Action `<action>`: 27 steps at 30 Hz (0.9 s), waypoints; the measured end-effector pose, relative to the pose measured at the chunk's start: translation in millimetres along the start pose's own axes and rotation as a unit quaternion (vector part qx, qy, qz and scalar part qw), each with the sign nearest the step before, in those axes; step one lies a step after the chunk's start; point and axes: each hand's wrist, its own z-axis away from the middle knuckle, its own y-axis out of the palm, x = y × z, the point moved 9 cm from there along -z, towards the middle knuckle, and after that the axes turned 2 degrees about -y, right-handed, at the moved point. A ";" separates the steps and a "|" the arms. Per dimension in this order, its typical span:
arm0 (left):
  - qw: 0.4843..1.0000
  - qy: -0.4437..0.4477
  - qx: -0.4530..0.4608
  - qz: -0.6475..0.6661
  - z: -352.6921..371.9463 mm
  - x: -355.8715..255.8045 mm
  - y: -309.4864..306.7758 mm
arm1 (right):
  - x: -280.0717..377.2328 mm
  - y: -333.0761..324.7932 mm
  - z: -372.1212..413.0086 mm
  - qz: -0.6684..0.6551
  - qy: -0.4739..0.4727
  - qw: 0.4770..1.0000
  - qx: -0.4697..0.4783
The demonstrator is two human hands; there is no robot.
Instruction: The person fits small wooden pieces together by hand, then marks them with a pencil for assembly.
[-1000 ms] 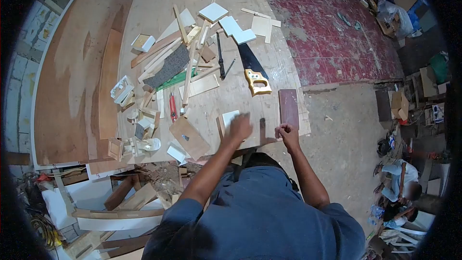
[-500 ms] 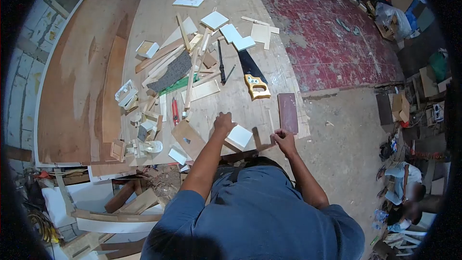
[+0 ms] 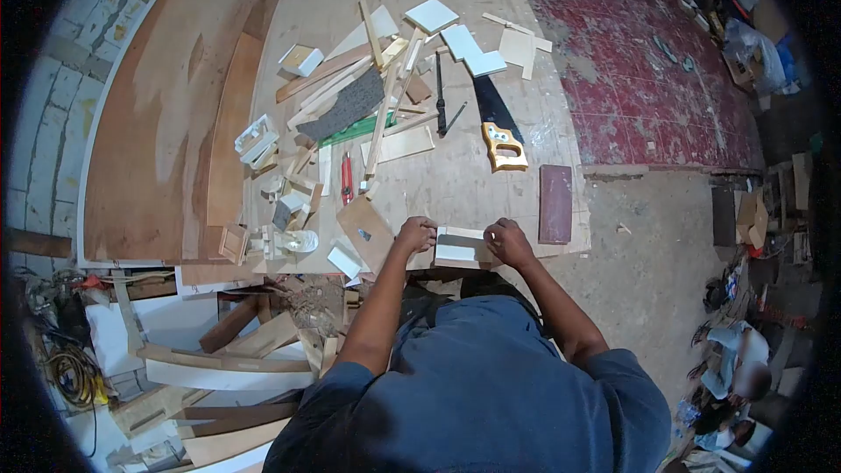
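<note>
A small white-faced wooden piece [image 3: 462,251] lies at the table's near edge, between my two hands. Along its far side runs a thin pale wooden strip [image 3: 461,231]. My left hand [image 3: 418,235] is closed at the left end of the strip, its fingertips partly hidden. At the other end, my right hand [image 3: 506,242] pinches the strip with bent fingers. Left of my left hand are a flat brown board [image 3: 366,229] with a dark mark and a small white block [image 3: 344,259]. A dark reddish block [image 3: 554,204] rests to the right of my right hand.
A handsaw [image 3: 505,147] with a yellowish handle lies beyond my right hand. The red utility knife [image 3: 347,177] is near a pile of wood strips with a grey abrasive-looking sheet [image 3: 346,107]. Small wooden models [image 3: 256,142] stand at left. People sit at the far right.
My right hand has brought the thin strip left, from upright beside the white-faced piece to lying along its far side. That piece now lies squarer to the edge. The view has shifted.
</note>
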 end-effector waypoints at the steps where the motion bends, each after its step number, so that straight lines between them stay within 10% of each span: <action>1: 1.000 -0.003 -0.002 0.003 -0.9 7.8 -1.7 | 1.4 3.6 -1.0 -0.004 -0.002 1.000 -0.005; 7: 0.990 0.141 0.007 -0.009 -4.7 3.7 0.7 | -0.5 8.3 -5.5 -0.015 0.045 0.999 0.001; 27: 0.990 0.141 0.016 -0.015 2.0 -2.6 3.9 | 0.8 27.8 -9.7 -0.031 0.063 0.998 0.001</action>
